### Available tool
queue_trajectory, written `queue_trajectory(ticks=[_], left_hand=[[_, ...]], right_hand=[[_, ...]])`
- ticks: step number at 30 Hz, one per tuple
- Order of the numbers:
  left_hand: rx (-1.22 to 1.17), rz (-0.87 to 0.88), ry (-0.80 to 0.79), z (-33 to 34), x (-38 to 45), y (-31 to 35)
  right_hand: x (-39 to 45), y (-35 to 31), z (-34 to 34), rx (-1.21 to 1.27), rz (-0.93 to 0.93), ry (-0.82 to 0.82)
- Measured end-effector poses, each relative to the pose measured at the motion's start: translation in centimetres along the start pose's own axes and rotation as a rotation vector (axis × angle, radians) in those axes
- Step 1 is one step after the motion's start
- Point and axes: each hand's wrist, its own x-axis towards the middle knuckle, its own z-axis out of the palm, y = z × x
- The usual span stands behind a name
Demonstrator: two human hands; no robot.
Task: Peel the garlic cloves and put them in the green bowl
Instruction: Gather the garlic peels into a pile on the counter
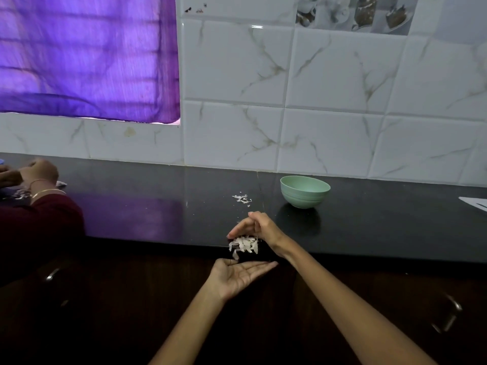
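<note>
Your right hand (259,227) sweeps peels (243,246) off the counter edge (158,241) — flat left palm (237,275) waits directly below; both hands open.

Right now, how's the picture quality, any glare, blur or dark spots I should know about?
Head view: the curtain glows bright purple and is streaked with blur; its light reflects as a purple sheen on the glossy counter. The cabinets below are very dark. Tile lines bow from the wide lens. The bowl, peels and both hands read clearly enough.
</note>
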Motion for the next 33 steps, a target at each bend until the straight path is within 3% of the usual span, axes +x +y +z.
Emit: queue_trajectory(ticks=[3, 6, 11, 17, 21, 26, 33], left_hand=[[-0.008, -0.008, 0.022, 0.2, -0.1, 0.0], [0.032, 0.001, 0.057, 0.4, -0.1, -0.2], [0.075, 0.022, 0.076, 0.5, -0.1, -0.3], [0.088, 0.039, 0.103, 0.1, 0.5, -0.2], [0.065, 0.042, 0.083, 0.5, 0.4, -0.3], [0.045, 0.040, 0.084, 0.6, 0.2, -0.1], [0.057, 0.029, 0.041, -0.2, 0.4, 0.1]], right_hand=[[0.1, -0.3, -0.3, 0.122, -0.004, 0.048], [1.0, -0.4, 0.1, 0.049, 0.003, 0.077], [0.6, -0.6, 0.8, -0.052, -0.004, 0.018], [-1.4, -0.7, 1.1, 0.071, -0.032, -0.089], [-0.7, -0.9, 0.7, 0.187, 0.001, -0.033], [0.2, -1.0, 1.1, 0.068, 0.013, -0.002], [-2.0, -1.4, 1.8, 0.139, -0.001, -0.074]])
